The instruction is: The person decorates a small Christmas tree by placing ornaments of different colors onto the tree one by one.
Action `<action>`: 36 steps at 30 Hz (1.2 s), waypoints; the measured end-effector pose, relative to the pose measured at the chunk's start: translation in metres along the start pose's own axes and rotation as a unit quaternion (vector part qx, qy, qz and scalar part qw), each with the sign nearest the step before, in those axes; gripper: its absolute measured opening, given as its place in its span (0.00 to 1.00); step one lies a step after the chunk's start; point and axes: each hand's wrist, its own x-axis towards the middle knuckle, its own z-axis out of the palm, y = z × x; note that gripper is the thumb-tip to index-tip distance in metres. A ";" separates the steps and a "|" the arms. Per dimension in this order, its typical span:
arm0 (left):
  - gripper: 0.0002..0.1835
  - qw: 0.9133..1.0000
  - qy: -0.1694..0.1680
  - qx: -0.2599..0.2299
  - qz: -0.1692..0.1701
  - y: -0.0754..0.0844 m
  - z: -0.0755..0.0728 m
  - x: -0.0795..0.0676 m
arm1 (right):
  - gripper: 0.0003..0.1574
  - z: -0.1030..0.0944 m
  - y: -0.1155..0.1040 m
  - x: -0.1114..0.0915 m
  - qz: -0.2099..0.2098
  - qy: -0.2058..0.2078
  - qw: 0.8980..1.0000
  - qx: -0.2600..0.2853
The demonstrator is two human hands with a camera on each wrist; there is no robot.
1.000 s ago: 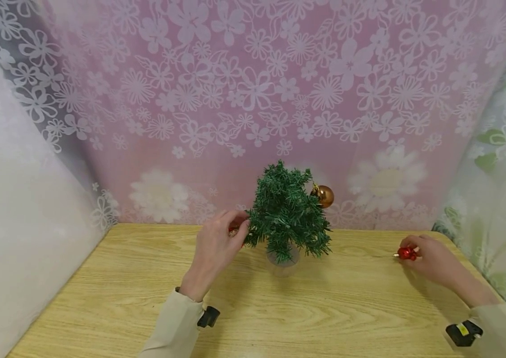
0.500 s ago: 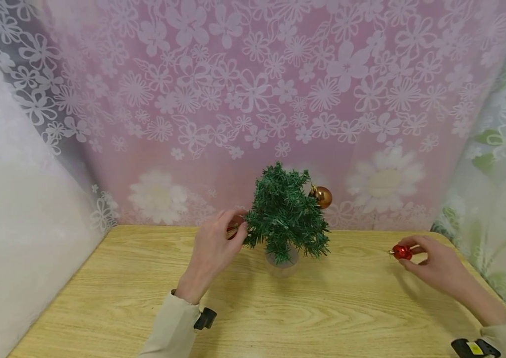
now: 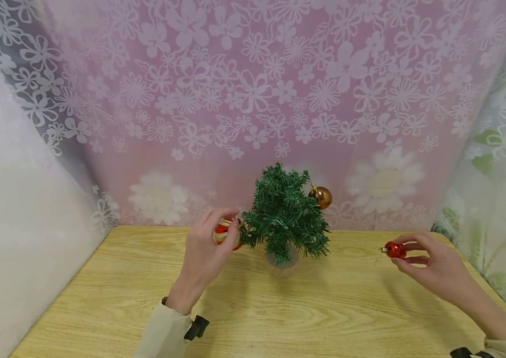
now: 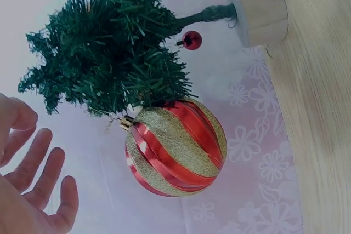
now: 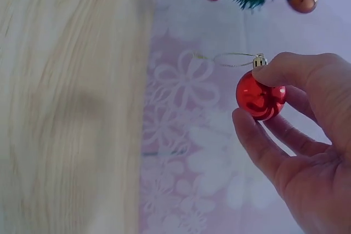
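A small green Christmas tree [image 3: 286, 209] stands on a round wooden base [image 4: 263, 9]. From its left branches hangs a large gold-glitter Christmas ball [image 4: 175, 149] with red stripes. My left hand [image 3: 208, 248] is beside that ball; the left wrist view shows its loosely bent fingers [image 4: 46, 176] apart from it. Off to the right of the tree, my right hand [image 3: 436, 268] pinches a shiny red Christmas ball [image 5: 258, 100] between thumb and fingers. This ball has a gold cap [image 5: 259, 61] with a thin gold loop trailing from it.
A copper ball [image 3: 322, 197] hangs on the tree's right side. Lower on the tree is a small dark red ball [image 4: 192, 40]. Everything stands on a wood-grain table [image 3: 297, 318], with a pink flowered curtain [image 3: 217, 164] close behind.
My left hand has drawn back leftward from the branch, and the striped ball now shows hanging there. My right hand has moved slightly left, carrying the red ball.
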 end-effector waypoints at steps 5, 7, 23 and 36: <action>0.10 0.999 0.007 -0.018 0.033 0.002 -0.003 -0.004 | 0.29 0.003 -0.018 0.000 -0.029 0.017 0.999 0.033; 0.10 0.999 0.000 -0.025 0.042 0.004 -0.004 -0.006 | 0.30 0.004 -0.026 0.000 -0.041 0.023 0.998 0.041; 0.11 0.992 -0.081 -0.065 0.074 0.033 0.006 -0.025 | 0.38 0.007 -0.073 0.003 -0.133 0.025 0.987 0.091; 0.08 0.974 -0.188 -0.124 0.026 0.049 0.026 -0.039 | 0.38 0.018 -0.103 -0.004 -0.122 -0.022 0.979 0.161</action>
